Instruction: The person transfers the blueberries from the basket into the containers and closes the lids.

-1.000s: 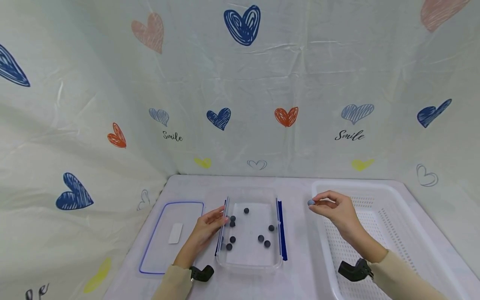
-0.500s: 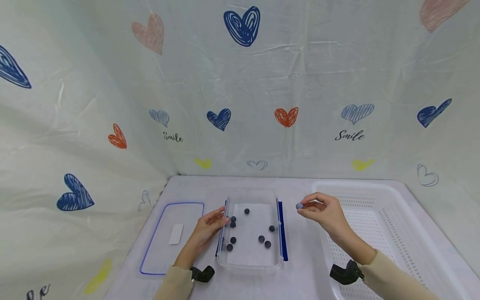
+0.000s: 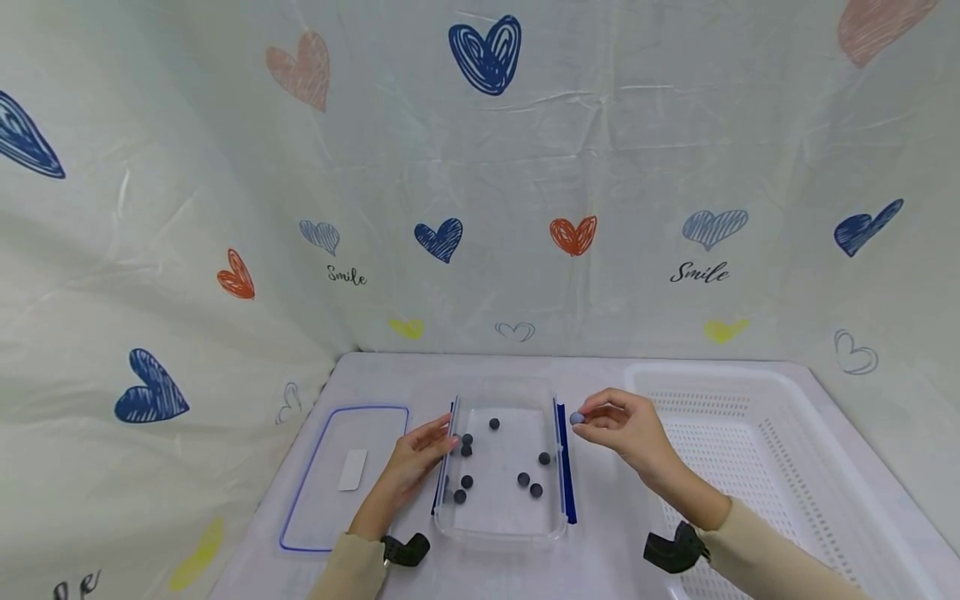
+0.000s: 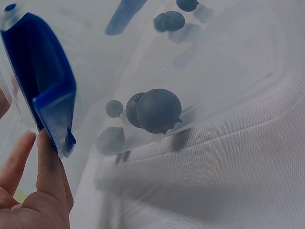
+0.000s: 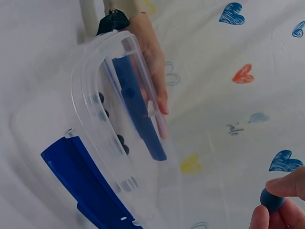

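My right hand (image 3: 630, 429) pinches a blueberry (image 3: 577, 418) between thumb and fingertips, just right of a clear plastic box (image 3: 498, 533). The same berry (image 5: 272, 200) shows at the lower right of the right wrist view. Inside the box lie several dark blueberries (image 3: 523, 479), some along the left wall and others scattered on the floor. My left hand (image 3: 411, 467) rests at the left wall with fairly straight fingers, the fingertips at the rim. In the left wrist view those fingers (image 4: 49, 167) touch near a blue side latch (image 4: 52, 71), which hangs down.
Left of the box lies its clear lid (image 3: 307, 508) with a blue rim and a white rectangular patch (image 3: 352, 470). A large white perforated basket (image 3: 757, 450) stands at the right. Behind the table (image 3: 600, 542) hangs a heart-printed curtain (image 3: 637, 125).
My right hand has moved left with the blueberry, from over the basket's edge to near the box's right latch. The left hand and the box keep their places.
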A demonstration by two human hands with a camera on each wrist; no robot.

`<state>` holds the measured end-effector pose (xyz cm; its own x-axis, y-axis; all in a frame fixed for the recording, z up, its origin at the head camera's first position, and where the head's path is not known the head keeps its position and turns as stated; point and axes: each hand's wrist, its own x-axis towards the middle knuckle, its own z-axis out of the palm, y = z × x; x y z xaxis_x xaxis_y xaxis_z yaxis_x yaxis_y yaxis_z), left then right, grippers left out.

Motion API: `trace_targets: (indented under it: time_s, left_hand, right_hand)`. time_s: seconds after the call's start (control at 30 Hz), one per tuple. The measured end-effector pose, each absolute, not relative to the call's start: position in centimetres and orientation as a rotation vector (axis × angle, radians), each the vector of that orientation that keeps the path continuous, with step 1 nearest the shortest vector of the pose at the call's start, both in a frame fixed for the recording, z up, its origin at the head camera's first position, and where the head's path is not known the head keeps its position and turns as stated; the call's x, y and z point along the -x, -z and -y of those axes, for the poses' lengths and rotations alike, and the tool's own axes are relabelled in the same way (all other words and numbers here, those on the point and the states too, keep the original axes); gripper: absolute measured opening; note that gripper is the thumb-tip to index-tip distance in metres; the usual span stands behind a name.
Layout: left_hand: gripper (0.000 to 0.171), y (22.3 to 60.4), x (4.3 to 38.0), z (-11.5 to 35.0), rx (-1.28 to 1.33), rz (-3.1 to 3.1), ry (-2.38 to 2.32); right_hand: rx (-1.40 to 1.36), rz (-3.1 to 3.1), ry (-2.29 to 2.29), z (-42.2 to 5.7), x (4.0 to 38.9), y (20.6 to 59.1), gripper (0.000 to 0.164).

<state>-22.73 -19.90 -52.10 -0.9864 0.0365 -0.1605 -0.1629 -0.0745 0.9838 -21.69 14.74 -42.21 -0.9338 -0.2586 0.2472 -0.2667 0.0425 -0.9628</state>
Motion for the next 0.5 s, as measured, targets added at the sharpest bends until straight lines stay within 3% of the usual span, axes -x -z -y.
trace_targets:
  time_s: [0.5]
  left_hand:
    - [0.059,52.2,22.8,19.9,0.149,-2.055,-2.184]
  right_hand:
    - [-0.610,2.335,-2.159,-12.3,22.0,42.9,0.025]
